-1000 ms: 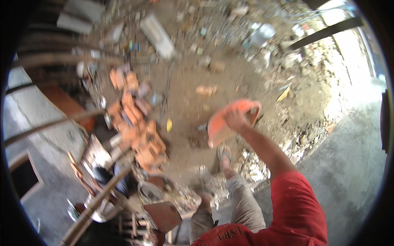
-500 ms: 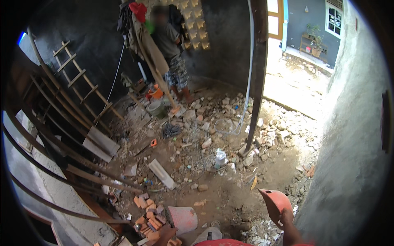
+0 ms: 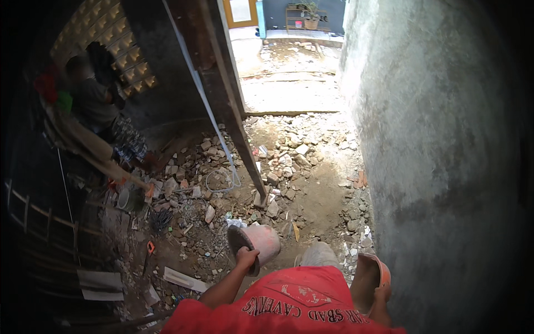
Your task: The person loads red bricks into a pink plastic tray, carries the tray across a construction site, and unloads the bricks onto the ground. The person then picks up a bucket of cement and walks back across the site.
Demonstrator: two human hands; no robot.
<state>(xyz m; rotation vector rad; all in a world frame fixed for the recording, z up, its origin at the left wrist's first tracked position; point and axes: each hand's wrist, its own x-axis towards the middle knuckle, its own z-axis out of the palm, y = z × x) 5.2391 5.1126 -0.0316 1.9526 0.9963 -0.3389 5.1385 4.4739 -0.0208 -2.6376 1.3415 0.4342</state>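
My left hand (image 3: 247, 259) is closed on the rim of a bucket (image 3: 268, 243), pale and red-smeared outside. The bucket is tipped on its side in front of my red shirt, its dark mouth facing left. At my right side, beside the grey wall, my right hand (image 3: 382, 291) grips the edge of an orange hollow shell (image 3: 384, 271), scoop-like in shape. Its brownish inside shows, but its exact kind is unclear. Part of my right fingers is hidden behind its rim.
Broken rubble (image 3: 283, 161) covers much of the floor, around a dark leaning post (image 3: 236, 106). A grey wall (image 3: 434, 150) runs along the right. At the far left another person (image 3: 94, 100) stands by hanging clothes. A pale board (image 3: 185, 279) and an orange-handled saw (image 3: 150, 247) lie left.
My view has swung right toward the bright doorway. The bucket has come up off the ground by the brick pile in my left hand. The orange shell has turned, showing its inside.
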